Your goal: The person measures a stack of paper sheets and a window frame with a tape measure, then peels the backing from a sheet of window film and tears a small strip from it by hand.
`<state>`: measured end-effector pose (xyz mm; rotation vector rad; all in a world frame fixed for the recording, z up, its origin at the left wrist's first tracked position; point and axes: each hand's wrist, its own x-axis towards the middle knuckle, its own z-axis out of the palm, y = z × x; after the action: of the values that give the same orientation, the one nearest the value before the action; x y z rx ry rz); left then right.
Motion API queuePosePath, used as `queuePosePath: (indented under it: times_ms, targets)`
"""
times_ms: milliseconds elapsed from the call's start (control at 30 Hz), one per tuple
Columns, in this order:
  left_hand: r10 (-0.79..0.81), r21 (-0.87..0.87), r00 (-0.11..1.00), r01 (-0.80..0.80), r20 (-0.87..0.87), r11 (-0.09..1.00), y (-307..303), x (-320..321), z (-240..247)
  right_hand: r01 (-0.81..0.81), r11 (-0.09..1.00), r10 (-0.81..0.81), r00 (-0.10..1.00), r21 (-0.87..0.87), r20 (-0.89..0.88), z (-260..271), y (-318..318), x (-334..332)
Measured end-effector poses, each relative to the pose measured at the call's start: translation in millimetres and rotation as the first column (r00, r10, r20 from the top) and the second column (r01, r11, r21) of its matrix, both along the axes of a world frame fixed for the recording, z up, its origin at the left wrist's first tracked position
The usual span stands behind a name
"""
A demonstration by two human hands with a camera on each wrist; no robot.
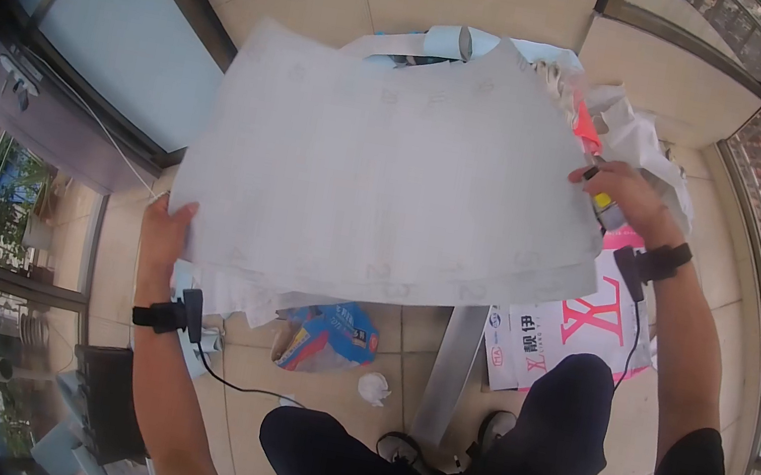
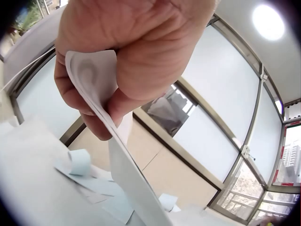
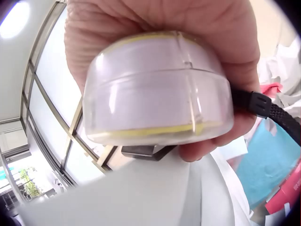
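Observation:
A large stack of white paper sheets (image 1: 380,177) with faint printed marks hangs in front of the person, bowed across the middle. My left hand (image 1: 163,236) pinches its near left corner between thumb and fingers; in the left wrist view the layered edge (image 2: 96,110) bends up into the palm. At the far right edge is my right hand (image 1: 638,200), gripping a clear-cased tape measure (image 3: 155,94) with yellow rims and a black strap (image 3: 263,104). The right fingertips lie right at the sheets' edge in the head view. Part of the tape measure is hidden by the palm.
Beyond the sheets lie pale blue rolled pieces (image 1: 458,42) and crumpled white plastic (image 1: 633,139). A white and pink printed bag (image 1: 577,326) rests on the tiles at right. Below are a blue package (image 1: 334,335), a crumpled tissue (image 1: 373,388) and a grey metal strip (image 1: 451,375).

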<state>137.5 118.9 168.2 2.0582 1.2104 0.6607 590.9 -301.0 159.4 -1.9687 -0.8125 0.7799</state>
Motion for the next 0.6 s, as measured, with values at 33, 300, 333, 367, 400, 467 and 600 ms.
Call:
queuePosePath:
  times_ms: [33, 300, 333, 367, 400, 467, 600]
  targets:
    - [0.005, -0.002, 1.000, -0.005, -0.002, 1.000, 3.5, 2.1, 12.8, 0.035, 0.998, -0.036, 0.999, 0.050, 0.030, 11.6, -0.3, 2.9]
    - [0.014, 0.003, 0.955, -0.015, 0.298, 1.000, 62.4, 29.6, 47.6, 0.040, 0.986, -0.040, 0.999, 0.162, -0.005, 76.2, 18.3, 51.6]
    - [0.003, -0.025, 0.943, 0.005, 0.333, 1.000, 71.6, 36.1, 43.7, 0.078, 0.985, -0.074, 0.997, 0.151, -0.031, 77.0, 23.6, 54.4]
    - [-0.002, -0.051, 0.930, 0.022, 0.369, 0.998, 78.6, 42.6, 39.2, 0.056, 0.986, -0.052, 0.998, 0.158, -0.031, 68.2, 24.8, 63.1]
    - [0.036, -0.093, 0.934, -0.003, 0.354, 0.996, 82.9, 50.0, 34.6, 0.040, 0.973, -0.035, 0.999, 0.228, -0.023, 53.2, 24.2, 77.6]
    - [0.074, -0.161, 0.927, -0.015, 0.367, 0.987, 90.3, 61.7, 17.0, 0.099, 0.965, -0.087, 0.994, 0.241, -0.063, 38.8, 44.8, 79.6]
    - [0.091, -0.233, 0.909, 0.007, 0.408, 0.973, 101.1, 72.9, -26.0, 0.057, 0.951, -0.030, 0.995, 0.303, -0.093, 6.5, 64.3, 80.0]
